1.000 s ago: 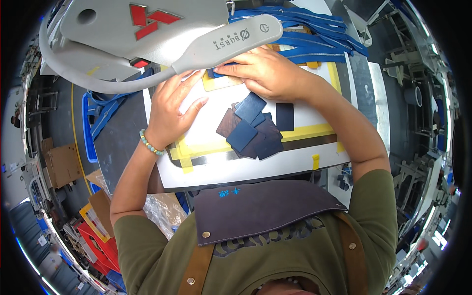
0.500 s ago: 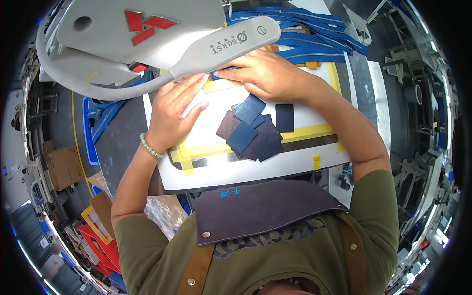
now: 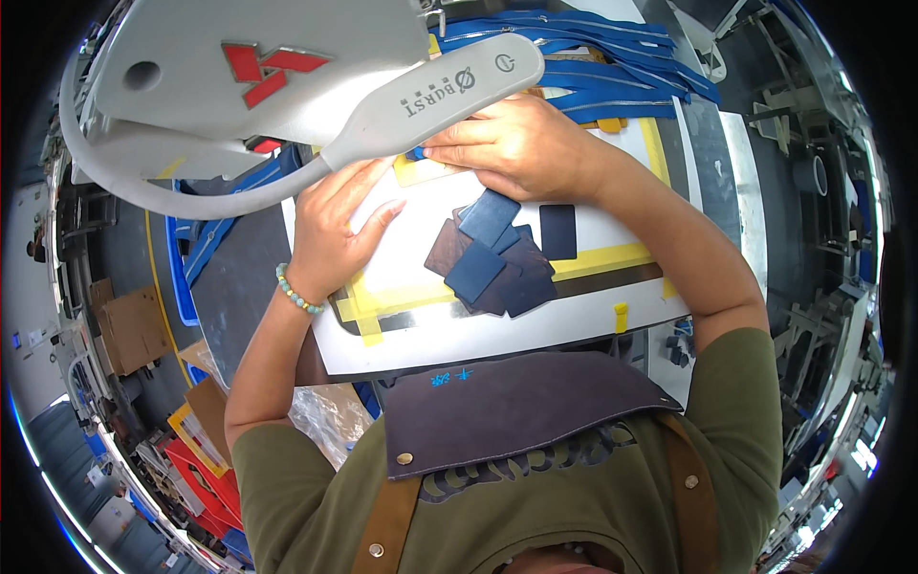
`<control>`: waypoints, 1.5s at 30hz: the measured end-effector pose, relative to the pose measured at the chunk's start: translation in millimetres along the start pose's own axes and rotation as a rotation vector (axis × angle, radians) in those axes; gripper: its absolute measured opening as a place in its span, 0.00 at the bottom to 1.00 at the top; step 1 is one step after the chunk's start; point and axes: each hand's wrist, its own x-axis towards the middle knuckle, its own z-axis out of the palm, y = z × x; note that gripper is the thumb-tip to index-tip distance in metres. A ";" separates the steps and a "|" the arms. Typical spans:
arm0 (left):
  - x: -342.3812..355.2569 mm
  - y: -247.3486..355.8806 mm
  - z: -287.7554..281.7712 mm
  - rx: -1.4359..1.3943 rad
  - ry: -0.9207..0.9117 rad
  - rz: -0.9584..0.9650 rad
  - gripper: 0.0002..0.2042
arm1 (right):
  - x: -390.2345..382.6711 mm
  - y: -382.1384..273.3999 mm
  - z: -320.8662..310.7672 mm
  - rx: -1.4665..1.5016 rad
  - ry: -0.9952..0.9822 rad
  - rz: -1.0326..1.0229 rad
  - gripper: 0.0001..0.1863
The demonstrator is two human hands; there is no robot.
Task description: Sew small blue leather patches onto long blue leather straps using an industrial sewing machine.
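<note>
My left hand (image 3: 337, 228) lies beside the sewing machine on the white work surface (image 3: 411, 253), fingers stretched out and thumb apart; its fingertips are partly hidden by the grey lamp (image 3: 430, 100). Opposite it, my right hand (image 3: 531, 143) has its fingers pressed together at a small blue piece (image 3: 417, 153), mostly covered by the lamp and fingers. A yellow plate (image 3: 413, 172) shows just below that piece. Nearer me is a loose pile of thin dark blue and brown rectangular pieces (image 3: 492, 253), with one separate dark rectangle (image 3: 558, 231) to its right.
The grey sewing machine (image 3: 191, 105) with a red emblem fills the upper left. Blue zippers (image 3: 612, 72) lie heaped at the back right. A blue bin (image 3: 182, 287) with more zipper strips stands at the left. Yellow tape (image 3: 602, 260) borders the white surface.
The left fingertips have drawn back slightly from the right hand. Less of the blue piece shows at the right fingertips. The whole view has shifted a little; the pile lies as before.
</note>
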 end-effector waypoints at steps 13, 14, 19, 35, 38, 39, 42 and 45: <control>7.3 3.0 2.9 0.026 -0.076 0.064 0.24 | 0.9 5.8 4.9 0.042 0.016 -0.018 0.15; 7.5 3.8 2.5 0.027 -0.089 0.076 0.24 | 1.6 4.9 4.7 0.045 0.015 -0.021 0.15; 8.4 3.5 7.6 0.035 -0.089 0.072 0.24 | -3.5 4.6 -1.4 0.200 0.025 0.113 0.14; 28.7 16.8 26.2 0.493 0.045 0.321 0.19 | -5.0 3.5 -11.1 0.068 -0.016 0.059 0.17; 31.4 20.7 29.6 0.532 0.056 0.326 0.19 | -5.3 1.5 -4.5 0.012 0.014 0.038 0.16; 31.7 21.0 31.0 0.532 0.058 0.326 0.19 | -4.5 0.2 -3.5 0.010 0.013 0.038 0.16; 31.6 20.3 33.9 0.557 0.058 0.296 0.20 | -1.6 -5.6 -3.8 -0.014 0.002 0.055 0.16; 32.1 21.0 32.5 0.475 0.028 0.229 0.22 | -0.2 -9.0 -7.4 -0.054 -0.035 0.082 0.16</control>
